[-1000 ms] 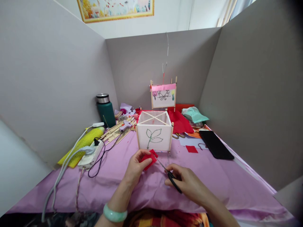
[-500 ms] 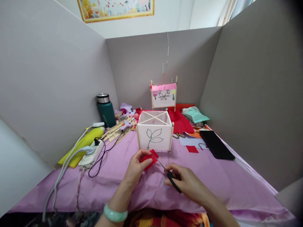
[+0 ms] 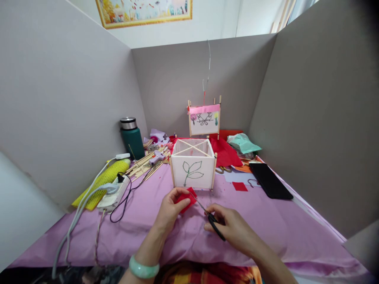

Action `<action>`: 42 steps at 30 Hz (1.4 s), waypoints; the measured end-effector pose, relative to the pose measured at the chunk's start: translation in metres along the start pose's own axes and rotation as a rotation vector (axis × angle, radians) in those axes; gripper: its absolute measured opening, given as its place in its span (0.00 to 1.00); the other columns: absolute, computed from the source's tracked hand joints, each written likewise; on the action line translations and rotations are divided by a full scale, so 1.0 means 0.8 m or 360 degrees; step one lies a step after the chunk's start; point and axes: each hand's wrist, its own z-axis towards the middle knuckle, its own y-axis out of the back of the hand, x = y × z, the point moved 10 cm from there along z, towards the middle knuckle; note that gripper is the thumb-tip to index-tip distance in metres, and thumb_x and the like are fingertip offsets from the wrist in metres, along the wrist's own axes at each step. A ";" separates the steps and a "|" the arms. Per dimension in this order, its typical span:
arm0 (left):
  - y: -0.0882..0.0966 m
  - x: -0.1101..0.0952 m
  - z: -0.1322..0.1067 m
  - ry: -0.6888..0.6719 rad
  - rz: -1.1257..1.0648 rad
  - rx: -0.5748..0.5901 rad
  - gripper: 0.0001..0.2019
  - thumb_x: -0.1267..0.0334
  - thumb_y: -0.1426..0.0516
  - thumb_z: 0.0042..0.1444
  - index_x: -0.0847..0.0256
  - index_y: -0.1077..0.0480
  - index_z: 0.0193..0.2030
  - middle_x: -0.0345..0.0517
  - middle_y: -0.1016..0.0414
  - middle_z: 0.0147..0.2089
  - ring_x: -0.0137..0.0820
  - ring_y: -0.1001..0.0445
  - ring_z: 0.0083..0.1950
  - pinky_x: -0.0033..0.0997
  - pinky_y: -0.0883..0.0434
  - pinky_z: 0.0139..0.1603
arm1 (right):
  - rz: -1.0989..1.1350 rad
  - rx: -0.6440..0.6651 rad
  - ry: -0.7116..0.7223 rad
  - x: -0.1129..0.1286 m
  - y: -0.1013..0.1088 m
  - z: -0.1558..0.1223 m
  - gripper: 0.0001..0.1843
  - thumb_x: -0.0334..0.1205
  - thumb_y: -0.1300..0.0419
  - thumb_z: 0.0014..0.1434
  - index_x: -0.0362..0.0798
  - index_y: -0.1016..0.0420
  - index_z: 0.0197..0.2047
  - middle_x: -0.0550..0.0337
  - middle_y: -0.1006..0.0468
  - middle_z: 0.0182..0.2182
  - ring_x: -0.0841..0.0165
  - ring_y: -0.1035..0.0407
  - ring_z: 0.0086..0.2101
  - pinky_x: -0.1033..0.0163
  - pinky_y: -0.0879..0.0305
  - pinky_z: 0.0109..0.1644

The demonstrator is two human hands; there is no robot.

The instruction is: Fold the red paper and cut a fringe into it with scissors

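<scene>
red piece pinched at the scissors, cut unfinished

head view: your left hand [image 3: 171, 205] is nearly closed, thumb against fingers, pinching a small red piece [image 3: 192, 200] just in front of the white box lantern [image 3: 177, 173]. your right hand [image 3: 227, 227] is curled around the black handles of the scissors [image 3: 212, 220], and the blades reach the upper right part of the red piece. you look to be in the middle of trimming; how deep the cut runs is too small to tell, and no strip hangs clearly free.

as for what is done, the lantern has its wooden corner posts, white panels, crossed sticks [image 3: 192, 147] over the top and a green leaf sprig drawn on the front. a loose red square [image 3: 239, 186] lies to the right on the purple tablecloth [image 3: 266, 221], seemingly cut out. what is left, judging by this view, is the trimming in your hands; no red trim shows on the lantern's front. behind it hangs a second lantern [image 3: 205, 128] with a pink band and drawn birds, which looks further along.

you can read no brand, label or writing: the teal flask [image 3: 132, 141], glue gun [image 3: 156, 157] and black phone [image 3: 271, 181] show none, and the lantern panels bear only drawings.
</scene>
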 end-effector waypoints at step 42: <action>0.012 -0.004 0.002 -0.0110 -0.0054 -0.0104 0.13 0.66 0.34 0.43 0.60 0.30 0.37 0.41 0.24 0.37 0.26 0.28 0.34 0.22 0.33 0.35 | 0.0054 0.0163 -0.0013 0.008 0.000 -0.008 0.10 0.41 0.36 0.49 0.51 0.29 0.36 0.69 0.34 0.23 0.73 0.43 0.25 0.69 0.49 0.27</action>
